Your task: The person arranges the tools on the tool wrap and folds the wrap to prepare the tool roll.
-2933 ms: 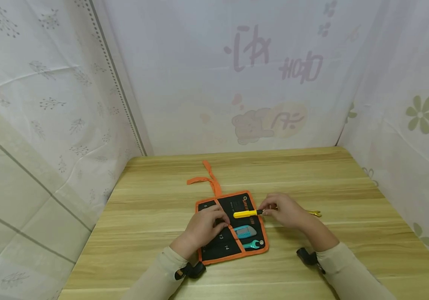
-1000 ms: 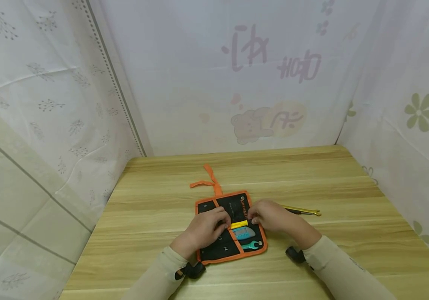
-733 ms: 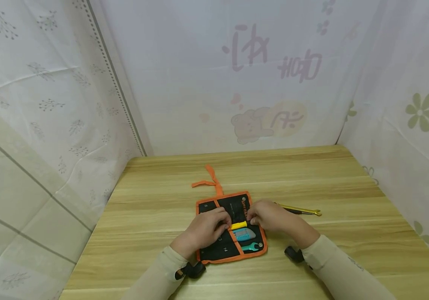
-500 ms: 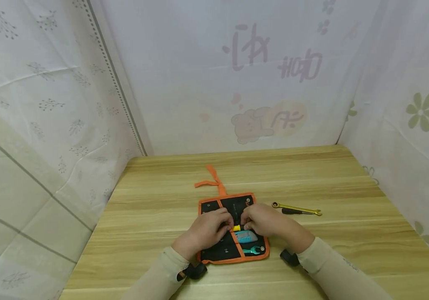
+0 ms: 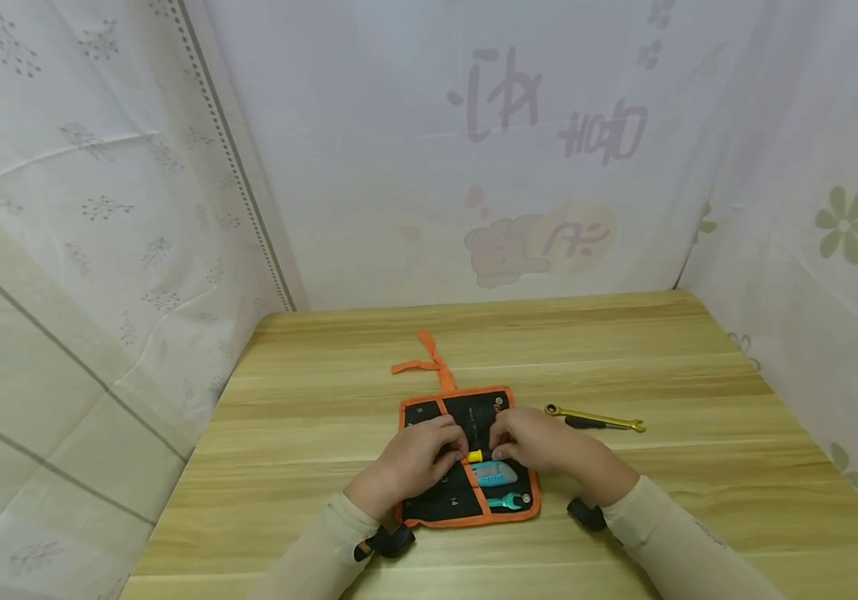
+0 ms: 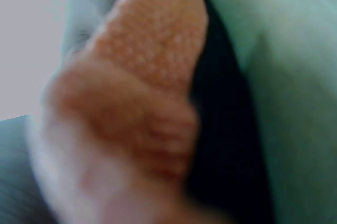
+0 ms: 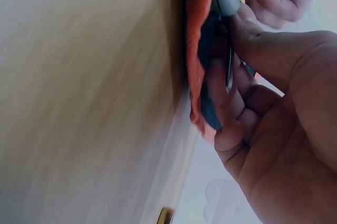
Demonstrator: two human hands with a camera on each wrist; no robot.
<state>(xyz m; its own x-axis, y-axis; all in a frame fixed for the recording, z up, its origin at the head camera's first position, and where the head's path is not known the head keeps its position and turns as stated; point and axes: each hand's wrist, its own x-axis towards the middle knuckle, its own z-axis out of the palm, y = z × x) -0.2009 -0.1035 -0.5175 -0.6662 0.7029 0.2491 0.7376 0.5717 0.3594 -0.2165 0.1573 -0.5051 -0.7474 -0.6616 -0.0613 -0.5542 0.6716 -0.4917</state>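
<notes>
Head view showed the left hand [image 5: 415, 457] pinching the pouch [image 5: 429, 505] and the right hand [image 5: 535, 437] clamped on a yellow-and-black tool [image 5: 474, 457]. Left wrist view offered mostly blurred skin.

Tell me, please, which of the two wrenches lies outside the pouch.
The gold wrench, on the table; the teal wrench is tucked into the pouch.

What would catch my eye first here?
Probably the orange-trimmed black tool pouch, lying open on the wood-grain table. Over its middle, the right hand pinches the black end of a yellow-and-black tool, with the left hand close beside it. A gold combination wrench also stands out, lying on the table to the right of the pouch.
</notes>
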